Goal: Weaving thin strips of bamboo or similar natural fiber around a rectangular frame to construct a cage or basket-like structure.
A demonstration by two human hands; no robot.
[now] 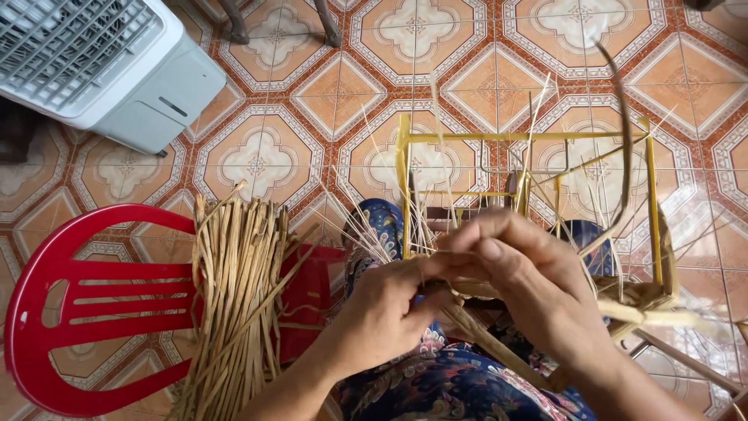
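Woven straw-coloured fibre band (623, 300) at the foot of the yellow metal frame (530, 137) on the person's lap looks barely begun, left hand (382, 316) and right hand (526, 273) both pinching strands in a narrow grip, the bundle of dried fibre strips (234, 296) at nine o'clock largely unused.

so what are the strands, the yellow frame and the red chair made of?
Strands: dried plant fibre, likely reed or sedge; matte tan, flat, uneven.
Yellow frame: thin straight bars, painted; probably metal, not certain.
Red chair: moulded plastic, glossy, slotted back.
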